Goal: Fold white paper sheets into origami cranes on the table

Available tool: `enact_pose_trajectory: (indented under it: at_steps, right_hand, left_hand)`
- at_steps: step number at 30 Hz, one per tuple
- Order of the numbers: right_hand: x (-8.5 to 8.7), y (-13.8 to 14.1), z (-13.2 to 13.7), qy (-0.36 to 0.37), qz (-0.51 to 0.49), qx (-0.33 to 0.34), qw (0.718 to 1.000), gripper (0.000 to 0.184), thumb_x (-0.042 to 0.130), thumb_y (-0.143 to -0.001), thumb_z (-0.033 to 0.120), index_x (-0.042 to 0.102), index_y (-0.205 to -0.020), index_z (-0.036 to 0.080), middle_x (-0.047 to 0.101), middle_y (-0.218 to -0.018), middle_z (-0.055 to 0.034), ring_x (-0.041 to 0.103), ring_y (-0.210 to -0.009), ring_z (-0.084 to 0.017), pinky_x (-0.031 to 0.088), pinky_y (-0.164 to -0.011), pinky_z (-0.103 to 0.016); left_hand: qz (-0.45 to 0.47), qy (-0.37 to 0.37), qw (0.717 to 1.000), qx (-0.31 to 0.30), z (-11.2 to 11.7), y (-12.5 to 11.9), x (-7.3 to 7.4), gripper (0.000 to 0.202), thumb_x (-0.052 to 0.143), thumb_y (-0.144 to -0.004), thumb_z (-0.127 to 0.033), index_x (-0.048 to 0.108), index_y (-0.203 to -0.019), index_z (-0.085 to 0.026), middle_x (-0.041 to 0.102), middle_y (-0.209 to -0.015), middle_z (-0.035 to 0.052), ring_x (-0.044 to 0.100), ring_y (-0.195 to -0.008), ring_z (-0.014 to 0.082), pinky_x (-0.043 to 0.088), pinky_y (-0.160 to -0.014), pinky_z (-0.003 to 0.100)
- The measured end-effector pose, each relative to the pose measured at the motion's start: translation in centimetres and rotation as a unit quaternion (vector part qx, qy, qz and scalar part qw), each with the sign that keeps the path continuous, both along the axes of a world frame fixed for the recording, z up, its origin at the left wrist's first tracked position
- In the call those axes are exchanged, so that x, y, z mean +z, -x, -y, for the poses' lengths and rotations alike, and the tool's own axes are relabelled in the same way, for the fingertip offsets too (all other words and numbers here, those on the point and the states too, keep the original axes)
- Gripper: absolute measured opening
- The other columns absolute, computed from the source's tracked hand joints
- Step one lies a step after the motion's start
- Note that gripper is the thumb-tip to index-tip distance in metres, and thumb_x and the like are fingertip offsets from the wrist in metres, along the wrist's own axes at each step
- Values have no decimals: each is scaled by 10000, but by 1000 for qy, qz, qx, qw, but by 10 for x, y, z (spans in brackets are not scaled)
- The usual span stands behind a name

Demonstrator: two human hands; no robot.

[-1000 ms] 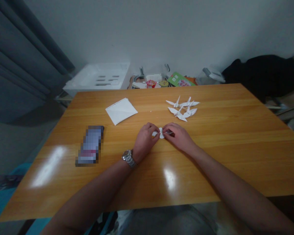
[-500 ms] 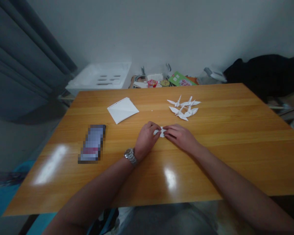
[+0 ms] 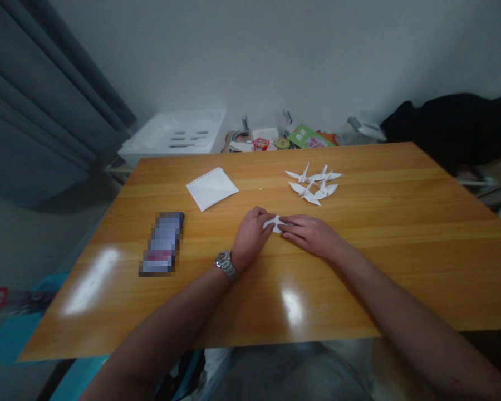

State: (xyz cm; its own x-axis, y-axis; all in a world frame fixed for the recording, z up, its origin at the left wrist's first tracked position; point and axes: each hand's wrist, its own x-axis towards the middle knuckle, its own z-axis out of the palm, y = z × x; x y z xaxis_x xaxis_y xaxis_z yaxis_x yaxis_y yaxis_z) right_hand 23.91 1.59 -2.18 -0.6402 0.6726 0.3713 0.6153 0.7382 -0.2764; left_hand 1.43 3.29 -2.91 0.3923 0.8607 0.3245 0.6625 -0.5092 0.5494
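Observation:
A small folded piece of white paper [image 3: 276, 224] lies on the wooden table between my hands, partly covered by fingers. My left hand [image 3: 253, 234], with a metal watch on its wrist, pinches the paper's left side between thumb and fingers. On the right side, my right hand [image 3: 311, 235] grips the paper with its fingertips close together. Just beyond my right hand several white paper cranes [image 3: 313, 185] sit in a cluster. Loose white sheets [image 3: 212, 189] with a perforated edge lie behind and left of my left hand.
A phone [image 3: 162, 243], blurred out, lies at the left on the wooden table [image 3: 384, 223]. Behind the table stand a white plastic tray [image 3: 183, 131], a green packet [image 3: 309, 136] and small clutter. Dark cloth [image 3: 451, 131] is heaped at the back right.
The fingers of my right hand have shifted slightly over the paper's edge. My left hand keeps its pinch. The whole view has moved a little.

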Motion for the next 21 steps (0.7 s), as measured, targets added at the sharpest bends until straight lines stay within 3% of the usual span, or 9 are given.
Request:
enact_pose_trajectory:
  at_steps: [11, 21]
  right_hand:
    - [-4, 3, -3, -6, -18, -8, 1000, 291, 526, -1036, 282, 743, -1202, 184, 721, -1261, -144, 691, -1121, -265, 585, -956, -445]
    - [-3, -1, 1, -40, 27, 5, 999, 317, 506, -1041, 302, 737, -1215, 171, 716, -1273, -155, 689, -1150, -280, 585, -986, -457]
  left_hand:
    - [-8, -3, 1000, -2, -1, 0, 1, 210, 615, -968, -201, 729, -1143, -178, 627, -1061, 77, 610, -1006, 219, 513, -956, 367]
    - [-4, -6, 1000, -4, -2, -2, 0, 207, 619, -963, -189, 731, -1135, -164, 625, -1064, 85, 606, -1009, 228, 510, -953, 374]
